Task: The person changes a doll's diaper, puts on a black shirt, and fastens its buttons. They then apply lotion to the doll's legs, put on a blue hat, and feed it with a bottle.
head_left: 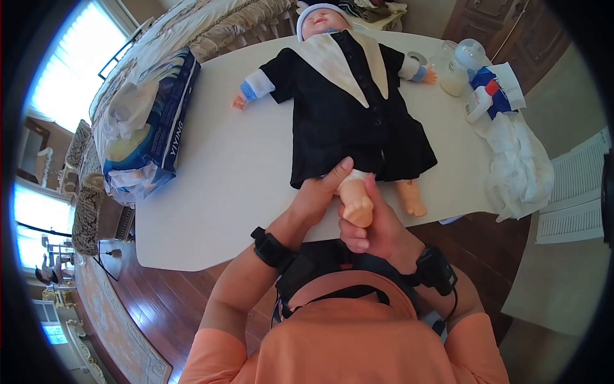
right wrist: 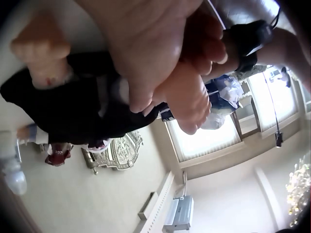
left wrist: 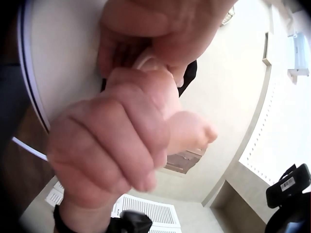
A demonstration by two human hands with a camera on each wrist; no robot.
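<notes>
A baby doll [head_left: 320, 25] lies on its back on a white table [head_left: 217, 192], its legs toward the person. It wears a pale cap and a black garment [head_left: 339, 134] with a wide cream collar over white-and-blue sleeves. The left hand [head_left: 314, 200] grips one lower leg from the left, thumb up by the hem. From the other side, the right hand [head_left: 382, 233] holds the same leg, fingers curled beneath the bare foot [head_left: 357, 211]. White cloth [head_left: 359, 174] shows between the thumbs, partly hidden by both hands. The doll's other foot [head_left: 412, 198] rests on the table.
A blue diaper package [head_left: 173, 121] stands at the left edge. At the right are a baby bottle [head_left: 455, 77], a white bottle with a red cap [head_left: 481, 101], a blue-and-white packet [head_left: 502, 89] and crumpled white material [head_left: 519, 166]. A bed [head_left: 224, 25] stands behind the table.
</notes>
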